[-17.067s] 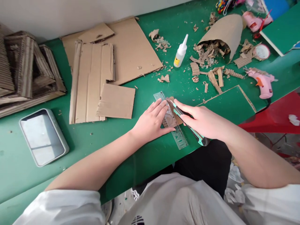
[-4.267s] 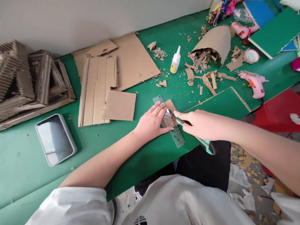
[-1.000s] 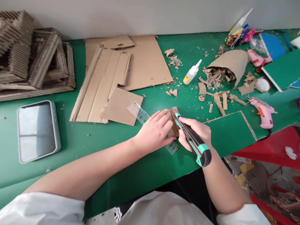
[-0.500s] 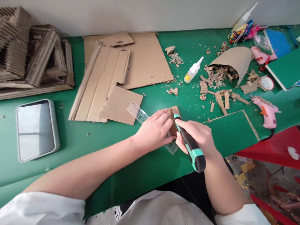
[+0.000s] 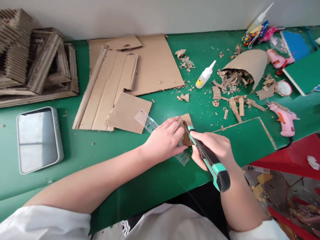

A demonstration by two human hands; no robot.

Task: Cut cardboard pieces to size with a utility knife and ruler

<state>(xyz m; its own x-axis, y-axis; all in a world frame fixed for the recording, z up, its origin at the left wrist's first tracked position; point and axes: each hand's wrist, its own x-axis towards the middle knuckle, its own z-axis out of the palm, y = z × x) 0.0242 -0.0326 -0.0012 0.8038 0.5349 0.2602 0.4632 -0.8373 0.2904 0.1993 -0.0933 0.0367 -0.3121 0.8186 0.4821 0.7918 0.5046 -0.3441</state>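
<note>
My left hand [image 5: 167, 136] presses down on a clear plastic ruler [image 5: 151, 125], its fingers bent and close together and the thumb out to the side. Under that hand and the ruler lies a small piece of brown cardboard [image 5: 187, 119], partly hidden. Dark marks or slits run along its surface beside the ruler. My right hand [image 5: 215, 148] is closed around a black and teal utility knife [image 5: 207, 154], which slants with its front end over the cardboard piece. Whether the blade touches the cardboard is hard to tell.
Cardboard sheets [image 5: 157, 63] lie behind my left hand. A tablet-like device [image 5: 37, 140] and corrugated cardboard frames [image 5: 47, 63] are at left. A glue bottle [image 5: 205, 75], cardboard scraps [image 5: 232, 80] and a pink glue gun [image 5: 283, 118] lie at right on the green table [image 5: 112, 200].
My right hand and the utility knife have shifted right and toward me, and the knife's front end is further from my left fingers. My left hand and the ruler stay nearly in place.
</note>
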